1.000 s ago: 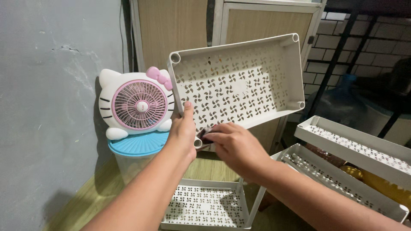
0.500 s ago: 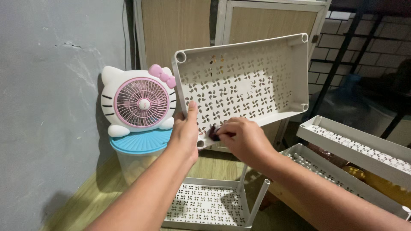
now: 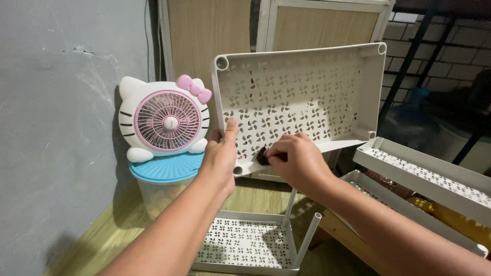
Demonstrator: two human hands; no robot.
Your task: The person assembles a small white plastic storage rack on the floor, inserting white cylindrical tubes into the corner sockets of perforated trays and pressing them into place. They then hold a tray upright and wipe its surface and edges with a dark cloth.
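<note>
At the far left a grey wall (image 3: 56, 128) is seen, and against it a cat-shaped white fan (image 3: 163, 120) with a pink grille and bow is stood on the blue lid (image 3: 166, 168) of a clear tub (image 3: 161, 197), which raises it off the wooden floor (image 3: 255, 197). No label or print can be made out on any of them.

The left hand (image 3: 221, 156) is closed round the lower left corner of a white perforated tray (image 3: 302, 102), thumb laid up along its face, so that the tray is held upright and tilted with its hollow side turned to the camera. The right hand (image 3: 296, 161) is pinched narrowly on a small dark object (image 3: 262, 156) pressed to the tray's lower rim; what it is cannot be told.

Below, a second tray (image 3: 245, 245) with two upright tubes (image 3: 307, 240) lies flat on the floor. To the right, two more trays (image 3: 424, 174) are stacked on a slant, amber bottles (image 3: 450, 212) showing beneath.
</note>
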